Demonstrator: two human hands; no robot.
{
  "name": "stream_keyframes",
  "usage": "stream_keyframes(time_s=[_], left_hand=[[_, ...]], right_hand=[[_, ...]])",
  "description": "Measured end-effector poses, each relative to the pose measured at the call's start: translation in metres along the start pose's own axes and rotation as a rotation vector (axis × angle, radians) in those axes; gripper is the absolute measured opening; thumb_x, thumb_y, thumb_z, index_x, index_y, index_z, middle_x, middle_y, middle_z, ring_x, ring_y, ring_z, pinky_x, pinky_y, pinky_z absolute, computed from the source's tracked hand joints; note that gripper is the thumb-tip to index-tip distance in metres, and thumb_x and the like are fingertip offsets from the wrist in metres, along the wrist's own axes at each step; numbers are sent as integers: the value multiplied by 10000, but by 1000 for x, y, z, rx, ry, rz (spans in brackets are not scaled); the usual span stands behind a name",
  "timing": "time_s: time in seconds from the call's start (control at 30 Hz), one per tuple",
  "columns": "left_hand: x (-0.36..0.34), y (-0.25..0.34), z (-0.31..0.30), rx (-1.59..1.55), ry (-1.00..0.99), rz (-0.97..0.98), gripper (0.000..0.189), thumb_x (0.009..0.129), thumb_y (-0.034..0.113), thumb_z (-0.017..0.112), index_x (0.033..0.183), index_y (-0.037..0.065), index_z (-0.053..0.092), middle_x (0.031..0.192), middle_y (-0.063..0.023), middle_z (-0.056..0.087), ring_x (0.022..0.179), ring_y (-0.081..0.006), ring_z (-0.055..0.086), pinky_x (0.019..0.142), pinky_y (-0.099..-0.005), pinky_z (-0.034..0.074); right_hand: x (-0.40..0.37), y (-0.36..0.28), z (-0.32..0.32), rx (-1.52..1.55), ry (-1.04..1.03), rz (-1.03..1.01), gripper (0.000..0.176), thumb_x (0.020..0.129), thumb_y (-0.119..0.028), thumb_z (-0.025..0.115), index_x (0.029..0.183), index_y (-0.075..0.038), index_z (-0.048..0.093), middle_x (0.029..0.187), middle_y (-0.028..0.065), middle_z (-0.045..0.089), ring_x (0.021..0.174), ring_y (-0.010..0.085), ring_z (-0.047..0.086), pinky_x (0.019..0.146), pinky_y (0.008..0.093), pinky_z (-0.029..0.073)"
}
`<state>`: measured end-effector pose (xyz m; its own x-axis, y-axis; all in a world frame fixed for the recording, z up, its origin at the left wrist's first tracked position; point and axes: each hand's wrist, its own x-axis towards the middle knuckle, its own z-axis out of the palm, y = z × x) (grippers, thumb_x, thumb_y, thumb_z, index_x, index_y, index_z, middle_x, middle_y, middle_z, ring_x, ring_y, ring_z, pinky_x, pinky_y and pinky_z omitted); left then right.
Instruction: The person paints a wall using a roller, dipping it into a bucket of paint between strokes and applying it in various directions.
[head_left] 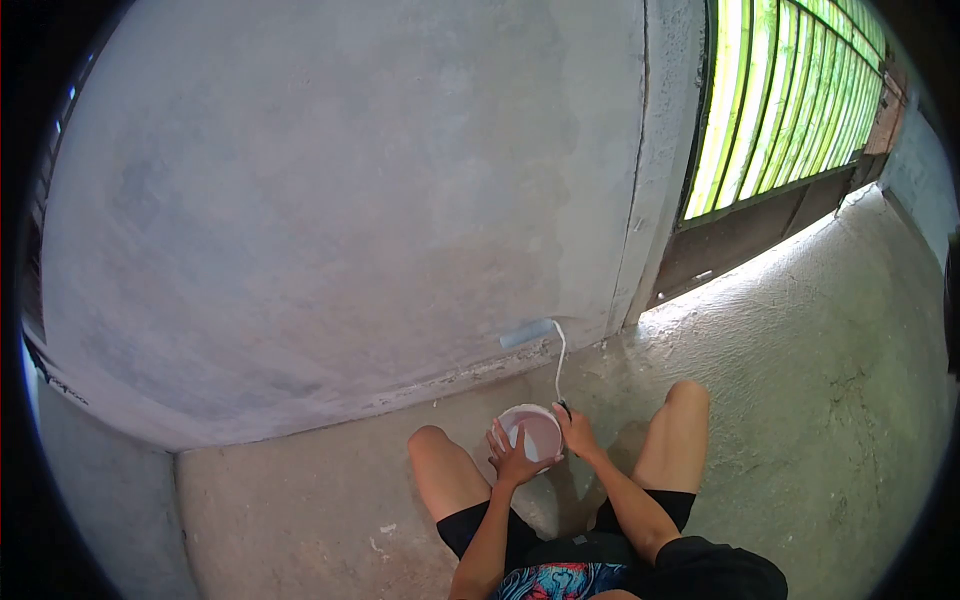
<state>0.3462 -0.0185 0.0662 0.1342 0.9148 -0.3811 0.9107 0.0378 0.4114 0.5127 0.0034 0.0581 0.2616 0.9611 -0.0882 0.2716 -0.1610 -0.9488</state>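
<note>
A paint roller [527, 333] with a pale cover and a bent white frame rests against the bottom of the grey wall [350, 200]. My right hand [577, 430] is closed round its dark handle. Just left of that hand is a round white bucket [540, 412] with pinkish paint inside. My left hand [515, 460] lies over the near left part of the bucket with its fingers spread, touching the rim. Whether its fingertips grip the bucket is hard to make out.
My bent knees stand on both sides of the bucket. A barred metal door [780, 120] is at the upper right, beside a vertical wall edge. The concrete floor [800, 400] is rough, with pale specks. Another wall [90, 490] stands at the left.
</note>
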Motion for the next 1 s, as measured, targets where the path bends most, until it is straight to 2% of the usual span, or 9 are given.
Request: stream_keyframes(time_s=[0.13, 0.37, 0.67, 0.73, 0.77, 0.83, 1.0], left_hand=[[0, 2, -5, 26, -26, -21, 1281, 498, 826, 676, 1497, 168, 218, 1528, -223, -187, 1385, -492, -145, 998, -718, 183], [-1, 3, -5, 20, -30, -11, 1276, 503, 824, 675, 1498, 172, 216, 1525, -221, -206, 1384, -490, -159, 1002, -720, 171], [-1, 1, -2, 37, -48, -19, 1258, 510, 811, 683, 1498, 187, 217, 1524, -212, -220, 1384, -483, -168, 1014, -711, 162], [0, 0, -3, 36, -37, -23, 1251, 511, 807, 686, 1497, 197, 217, 1525, -211, -217, 1385, -483, -162, 1015, -709, 164], [1, -1, -2, 36, -33, -18, 1242, 513, 806, 686, 1496, 208, 218, 1525, -213, -213, 1386, -484, -153, 1013, -708, 172], [-3, -1, -2, 32, -33, -18, 1233, 515, 804, 686, 1494, 218, 219, 1525, -214, -208, 1387, -484, -144, 1011, -708, 179], [-2, -1, -3, 35, -18, -7, 1227, 520, 810, 679, 1492, 216, 222, 1523, -228, -197, 1385, -495, -125, 995, -712, 209]], right_hand=[[1, 3, -2, -37, -55, 90, 545, 957, -463, 469, 863, 59, 595, 679, 237, 562, 605, 294, 530, 634, 397, 442], [-1, -4, -4, -9, -42, 72, 589, 950, -499, 455, 820, 59, 590, 660, 227, 558, 609, 307, 548, 640, 413, 443], [1, -16, -2, 24, -21, 84, 561, 949, -472, 485, 801, 60, 580, 633, 199, 526, 601, 254, 536, 614, 400, 437], [9, -27, -3, 31, 44, -46, 545, 957, -448, 487, 773, 59, 562, 594, 166, 503, 573, 226, 518, 580, 400, 424], [14, -32, -5, 29, 37, -46, 545, 957, -448, 487, 773, 59, 562, 594, 166, 503, 573, 226, 518, 580, 400, 424], [18, -48, -11, 76, 48, -41, 533, 969, -431, 475, 723, 39, 528, 542, 98, 469, 531, 181, 470, 532, 379, 397], [36, -35, -19, 184, 69, -81, 529, 979, -444, 449, 684, -6, 491, 522, 27, 440, 512, 143, 420, 500, 351, 363]])
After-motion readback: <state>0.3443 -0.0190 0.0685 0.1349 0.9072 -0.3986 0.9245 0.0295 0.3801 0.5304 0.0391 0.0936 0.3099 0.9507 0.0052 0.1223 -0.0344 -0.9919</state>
